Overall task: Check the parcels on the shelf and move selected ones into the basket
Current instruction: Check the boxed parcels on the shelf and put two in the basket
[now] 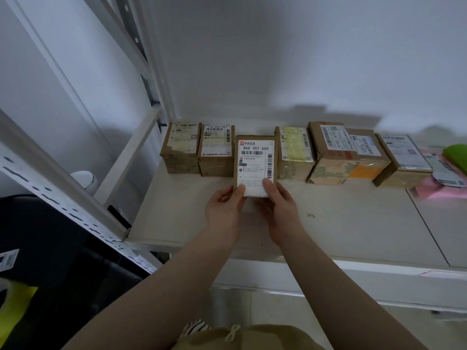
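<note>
A row of brown cardboard parcels with white shipping labels stands along the back of the white shelf (341, 213). I hold one parcel (255, 160) tilted up in front of the row, its label reading 866 303 666 facing me. My left hand (225, 210) grips its lower left corner, thumb on the label. My right hand (280, 205) grips its lower right corner the same way. Two parcels (199, 150) stand to its left, and several more (336, 155) to its right. No basket is clearly in view.
Pink soft mailers (439, 188) and a green object (457, 154) lie at the shelf's far right. A white perforated shelf upright (63, 203) runs diagonally at the left. Dark and yellow-green things (15, 306) sit low left. A white wall is behind the shelf.
</note>
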